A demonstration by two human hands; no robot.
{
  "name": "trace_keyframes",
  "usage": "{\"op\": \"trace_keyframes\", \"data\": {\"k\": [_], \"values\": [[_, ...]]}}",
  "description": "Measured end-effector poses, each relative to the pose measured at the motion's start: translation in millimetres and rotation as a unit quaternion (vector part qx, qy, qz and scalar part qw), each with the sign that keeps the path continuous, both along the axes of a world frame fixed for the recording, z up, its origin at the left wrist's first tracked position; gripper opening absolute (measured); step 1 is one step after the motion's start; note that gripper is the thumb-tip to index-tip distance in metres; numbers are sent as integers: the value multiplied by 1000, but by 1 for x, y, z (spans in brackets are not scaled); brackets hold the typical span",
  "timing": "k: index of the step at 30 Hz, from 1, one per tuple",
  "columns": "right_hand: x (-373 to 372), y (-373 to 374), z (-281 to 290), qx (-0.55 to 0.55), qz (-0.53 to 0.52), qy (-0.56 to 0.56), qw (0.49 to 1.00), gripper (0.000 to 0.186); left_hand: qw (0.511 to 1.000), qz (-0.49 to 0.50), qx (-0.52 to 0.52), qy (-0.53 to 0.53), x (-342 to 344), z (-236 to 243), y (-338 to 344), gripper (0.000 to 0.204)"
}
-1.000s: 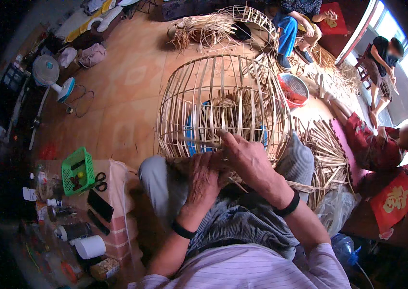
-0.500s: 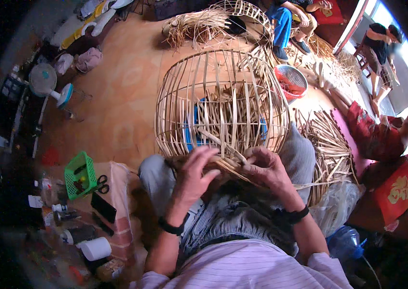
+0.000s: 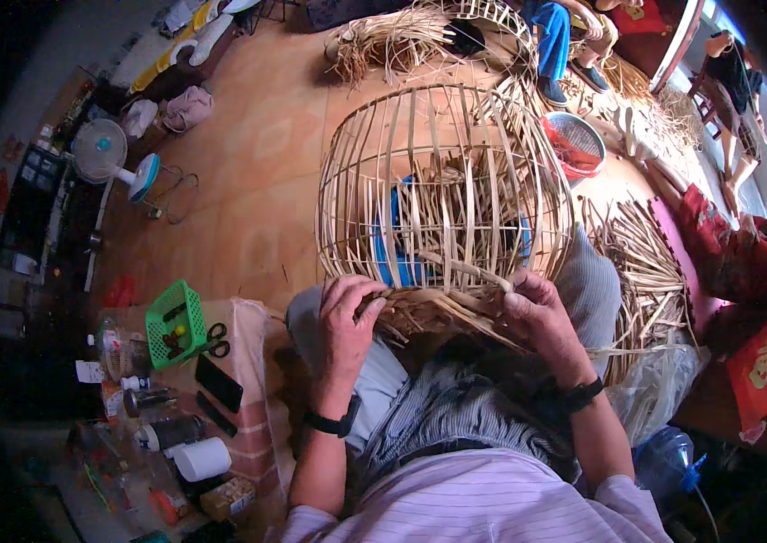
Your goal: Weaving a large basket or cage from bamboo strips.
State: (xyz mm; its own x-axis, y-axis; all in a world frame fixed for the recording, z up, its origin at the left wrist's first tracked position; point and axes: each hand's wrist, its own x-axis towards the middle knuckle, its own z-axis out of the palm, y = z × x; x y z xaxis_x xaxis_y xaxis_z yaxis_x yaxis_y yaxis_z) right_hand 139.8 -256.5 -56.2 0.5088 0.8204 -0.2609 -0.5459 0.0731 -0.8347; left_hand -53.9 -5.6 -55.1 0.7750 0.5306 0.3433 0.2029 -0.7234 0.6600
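A large open cage-like basket of thin woven ribs (image 3: 445,303) lies in front of my lap, its braided near edge between my hands. My left hand (image 3: 345,312) is closed around the left part of that edge, thumb toward me. With thumb and fingers my right hand (image 3: 539,315) pinches the end of a flat pale plant strip (image 3: 467,267), which slants up and left from the braided edge across the ribs. Beyond the strip, through the ribs, a heap of loose dry strips (image 3: 465,204) shows over a blue container (image 3: 388,237).
On the left, a cloth-covered surface holds a green plastic basket (image 3: 175,324), black scissors (image 3: 218,339), a phone (image 3: 219,384) and a white cup (image 3: 202,460). Strip bundles (image 3: 642,271) lie at my right. Beyond are a red-lined bucket (image 3: 575,145) and several people. A fan (image 3: 100,151) stands left.
My left hand has moved away from my right and closed on the basket's edge. My right hand has drawn the strip's end up and right. The view has shifted left.
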Motion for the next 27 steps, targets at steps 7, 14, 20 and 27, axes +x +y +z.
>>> {"op": "trace_keyframes", "data": {"k": [7, 14, 20, 27], "values": [[-2, 16, 1, -35, 19, -155, 987, 26, 999, 12, -30, -21, 1, -10, 9, 24], [-6, 16, 3, -34, -6, -153, 988, 31, 993, 15, -114, -29, -3, -17, 16, 23], [-5, 14, -10, -32, -8, -205, 978, 31, 994, 15, -90, -61, -4, -23, 12, 19], [-4, 13, -2, -28, -9, -131, 991, 31, 999, 1, -42, -6, 0, -24, 13, 15]]}}
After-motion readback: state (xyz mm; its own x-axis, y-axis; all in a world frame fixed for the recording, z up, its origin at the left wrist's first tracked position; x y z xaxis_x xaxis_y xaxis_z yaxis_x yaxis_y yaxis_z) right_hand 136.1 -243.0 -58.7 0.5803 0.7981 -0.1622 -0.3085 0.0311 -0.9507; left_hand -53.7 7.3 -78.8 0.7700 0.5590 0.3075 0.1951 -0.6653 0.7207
